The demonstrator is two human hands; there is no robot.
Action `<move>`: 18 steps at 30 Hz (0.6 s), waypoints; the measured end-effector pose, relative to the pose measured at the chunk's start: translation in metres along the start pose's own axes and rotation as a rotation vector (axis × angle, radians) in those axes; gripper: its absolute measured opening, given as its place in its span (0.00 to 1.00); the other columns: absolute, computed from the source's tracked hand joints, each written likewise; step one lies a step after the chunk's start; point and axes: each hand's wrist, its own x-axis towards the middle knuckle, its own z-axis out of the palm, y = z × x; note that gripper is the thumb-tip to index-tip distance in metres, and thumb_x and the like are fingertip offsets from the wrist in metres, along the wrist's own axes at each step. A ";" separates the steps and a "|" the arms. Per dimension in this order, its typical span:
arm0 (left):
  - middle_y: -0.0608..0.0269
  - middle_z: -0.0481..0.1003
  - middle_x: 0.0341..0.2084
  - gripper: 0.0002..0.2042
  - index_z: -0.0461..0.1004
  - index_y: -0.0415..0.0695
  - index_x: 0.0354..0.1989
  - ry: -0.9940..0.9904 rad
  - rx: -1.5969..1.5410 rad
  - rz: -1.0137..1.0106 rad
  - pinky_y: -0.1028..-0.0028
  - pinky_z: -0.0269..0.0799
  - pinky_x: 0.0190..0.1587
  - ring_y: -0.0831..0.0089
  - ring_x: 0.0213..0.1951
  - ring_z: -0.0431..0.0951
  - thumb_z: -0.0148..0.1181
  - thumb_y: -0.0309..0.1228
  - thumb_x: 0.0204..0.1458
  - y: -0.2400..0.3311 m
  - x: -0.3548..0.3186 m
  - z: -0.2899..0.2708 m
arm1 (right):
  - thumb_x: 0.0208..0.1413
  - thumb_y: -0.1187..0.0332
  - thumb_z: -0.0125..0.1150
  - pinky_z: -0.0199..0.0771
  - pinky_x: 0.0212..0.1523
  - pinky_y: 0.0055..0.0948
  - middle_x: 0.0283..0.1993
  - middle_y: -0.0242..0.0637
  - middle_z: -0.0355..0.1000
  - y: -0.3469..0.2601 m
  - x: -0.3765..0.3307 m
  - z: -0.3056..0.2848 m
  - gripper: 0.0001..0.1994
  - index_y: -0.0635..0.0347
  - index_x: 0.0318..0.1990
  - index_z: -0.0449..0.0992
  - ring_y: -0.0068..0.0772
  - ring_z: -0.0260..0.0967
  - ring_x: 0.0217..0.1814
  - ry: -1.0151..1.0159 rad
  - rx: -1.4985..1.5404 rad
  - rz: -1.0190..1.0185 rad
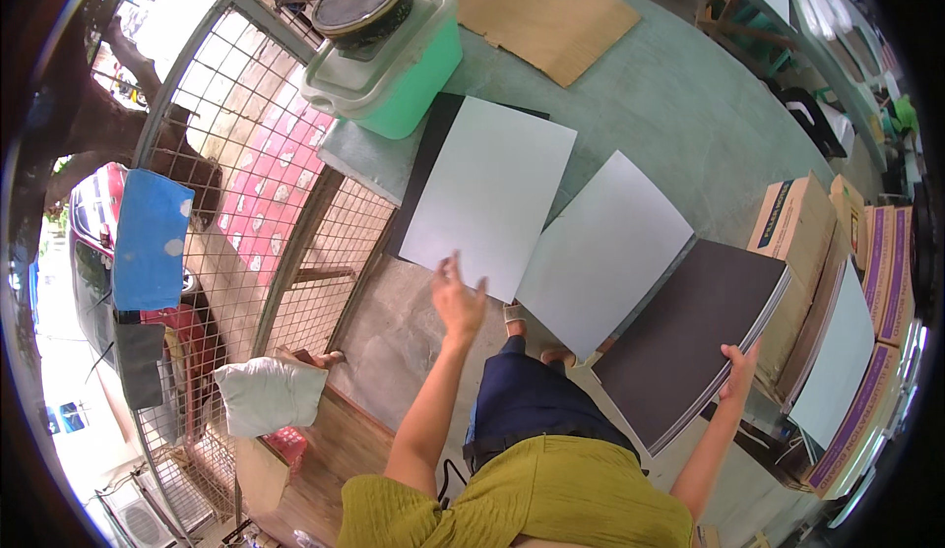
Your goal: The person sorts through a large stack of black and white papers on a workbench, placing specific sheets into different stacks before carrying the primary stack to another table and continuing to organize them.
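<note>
The fingers beneath the dark-topped stack (694,336) were hidden: to the right of the middle pale sheet (610,248), the right hand (737,371) had its grip clamped on the stack's outer edge, thumb on top. The stack slanted close beside the middle pale sheet and concealed whatever was under it. To the left of the middle pale sheet, the left hand (458,302) had its grip apart, fingers spread, over the near edge of the left pale sheet (492,193); perhaps it touched that edge, but the view did not settle it. The left pale sheet covered most of a black sheet (421,169), of which a left strip and a top corner showed.

Beyond the middle pale sheet, brown cardboard (556,16) lay on the tabletop (689,125), cut off at the top. To the far left of the middle pale sheet, a green tub (409,65) bearing a round container (361,4) stood in the way of part of the tabletop's edge. Farther left, a wire-mesh gate (305,238) screened a glaring, washed-out outdoors. To the right of the middle pale sheet, past the stack, cartons (787,218) crowded together, some lost in the dark rim.
</note>
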 end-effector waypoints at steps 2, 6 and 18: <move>0.43 0.65 0.54 0.32 0.62 0.42 0.60 0.156 0.013 -0.043 0.60 0.60 0.58 0.48 0.56 0.65 0.67 0.30 0.43 -0.035 0.020 -0.006 | 0.38 0.81 0.52 0.69 0.46 0.27 0.50 0.36 0.63 0.003 0.002 -0.003 0.41 0.59 0.67 0.53 0.30 0.63 0.47 -0.003 -0.013 -0.004; 0.49 0.69 0.50 0.27 0.64 0.44 0.57 0.200 0.045 -0.133 0.58 0.63 0.56 0.52 0.54 0.67 0.64 0.31 0.46 -0.091 0.065 -0.014 | 0.38 0.80 0.52 0.69 0.47 0.27 0.51 0.37 0.63 -0.001 0.001 0.001 0.41 0.59 0.67 0.53 0.30 0.63 0.47 -0.017 -0.008 0.008; 0.59 0.73 0.44 0.18 0.68 0.49 0.49 -0.165 0.183 -0.409 0.49 0.65 0.48 0.55 0.52 0.69 0.60 0.40 0.52 -0.080 0.137 -0.011 | 0.36 0.79 0.55 0.66 0.49 0.28 0.54 0.38 0.60 -0.001 0.000 0.004 0.43 0.62 0.67 0.51 0.31 0.61 0.50 0.034 -0.029 0.014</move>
